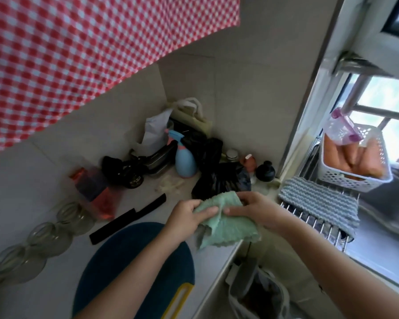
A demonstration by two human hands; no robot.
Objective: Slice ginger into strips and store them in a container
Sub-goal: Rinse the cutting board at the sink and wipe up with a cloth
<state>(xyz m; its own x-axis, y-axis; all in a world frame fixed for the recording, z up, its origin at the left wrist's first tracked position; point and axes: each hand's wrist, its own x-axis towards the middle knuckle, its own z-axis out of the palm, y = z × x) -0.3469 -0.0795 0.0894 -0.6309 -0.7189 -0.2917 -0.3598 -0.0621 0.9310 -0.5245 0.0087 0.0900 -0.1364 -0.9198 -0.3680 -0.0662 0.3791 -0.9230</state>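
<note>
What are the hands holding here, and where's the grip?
Both hold the crumpled pale green terry cloth: the left hand pinches its left edge, and the right hand grips its upper right side.

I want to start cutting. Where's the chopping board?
Head view, lower centre: the dark blue chopping board lies on the counter beneath the left forearm, a long black object just beyond it.

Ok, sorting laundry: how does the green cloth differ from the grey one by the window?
The green cloth is plain, crumpled and gripped by the left hand and right hand; the grey cloth is ridged in wavy stripes and lies spread on the wire rack, untouched. Both look like soft towelling.
</note>
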